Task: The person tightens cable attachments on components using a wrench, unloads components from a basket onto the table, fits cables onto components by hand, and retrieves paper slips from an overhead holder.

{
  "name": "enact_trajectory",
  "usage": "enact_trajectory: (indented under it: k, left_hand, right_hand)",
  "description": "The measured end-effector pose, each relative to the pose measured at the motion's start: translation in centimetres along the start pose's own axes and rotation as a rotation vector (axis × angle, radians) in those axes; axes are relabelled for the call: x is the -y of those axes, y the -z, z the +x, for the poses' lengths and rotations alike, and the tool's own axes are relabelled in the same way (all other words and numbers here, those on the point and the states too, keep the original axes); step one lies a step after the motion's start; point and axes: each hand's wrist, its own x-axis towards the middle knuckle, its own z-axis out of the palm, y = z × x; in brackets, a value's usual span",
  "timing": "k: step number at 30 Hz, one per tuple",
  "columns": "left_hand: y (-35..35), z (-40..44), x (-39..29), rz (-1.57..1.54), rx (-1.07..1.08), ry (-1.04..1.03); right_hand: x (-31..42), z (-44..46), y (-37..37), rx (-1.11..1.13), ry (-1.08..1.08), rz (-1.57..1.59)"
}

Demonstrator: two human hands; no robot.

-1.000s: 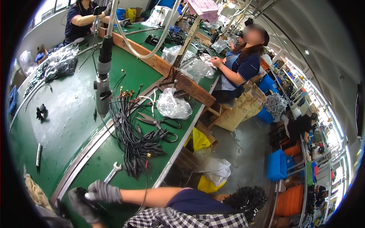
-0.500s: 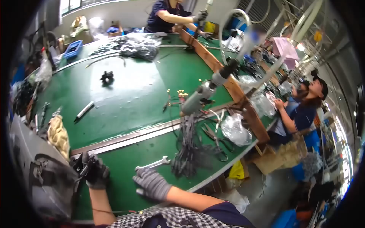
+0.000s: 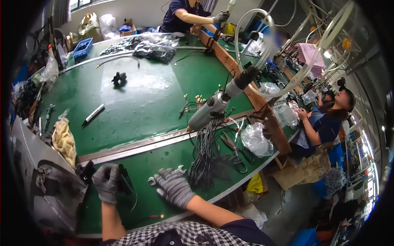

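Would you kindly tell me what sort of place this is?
Probably a factory workshop, perhaps for cable assembly: there is a long green workbench, a bundle of black cables and a power tool.

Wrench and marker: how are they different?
The wrench is silvery, but the marker is white with a dark end.

The wrench's middle is hidden under the gloved right grip, while nothing covers the marker.

The wrench is on the near side of the metal strip; the marker is on the far side.

Both show against green tabletop.
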Motion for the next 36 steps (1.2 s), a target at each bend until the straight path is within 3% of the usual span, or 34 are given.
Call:
enact_trajectory:
  k: [2, 5, 14, 18, 21, 23, 25, 29, 32, 36]
  left_hand:
    - [-0.4, -0.1, -0.7, 0.033, -0.016, 0.027]
    - [0.0, 0.2, -1.2, 0.085, -0.036, 0.021]
    - [-0.1, 0.3, -1.0, -0.023, 0.019, 0.128]
    - [-0.8, 0.3, -1.8, -0.23, 0.136, 0.28]
    - [-1.3, -0.4, 0.5, -0.206, 0.159, 0.223]
    - [-1.1, -0.3, 0.5, -0.237, 0.173, 0.328]
    - [-1.0, 0.0, 0.2, -0.354, 0.226, 0.482]
    - [-1.0, 0.1, -0.1, -0.248, 0.314, 0.516]
    - [-1.0, 0.0, 0.5, -0.244, 0.351, 0.443]
    - [-1.2, 0.0, 0.3, -0.211, 0.358, 0.43]
  right_hand:
    - [0.5, -0.8, -0.4, -0.012, 0.048, -0.006]
    - [0.2, 0.6, 0.6, 0.331, -0.012, 0.052]
    - [-0.9, 3.0, 0.9, 0.385, 0.148, 0.048]
    - [-2.1, 2.2, -0.1, -0.027, -0.053, 0.466]
    - [-1.8, 2.5, 1.3, 0.149, -0.187, 0.751]
    - [-1.5, 2.8, 2.6, 0.33, -0.32, 1.138]
    - [-0.9, 3.6, 3.8, 0.375, -0.255, 1.076]
    - [-0.6, 4.6, 4.4, 0.407, -0.115, 0.907]
    - [-0.4, 5.2, 4.3, 0.347, -0.058, 0.861]
    - [-0.2, 6.0, 4.6, 0.446, -0.011, 0.733]
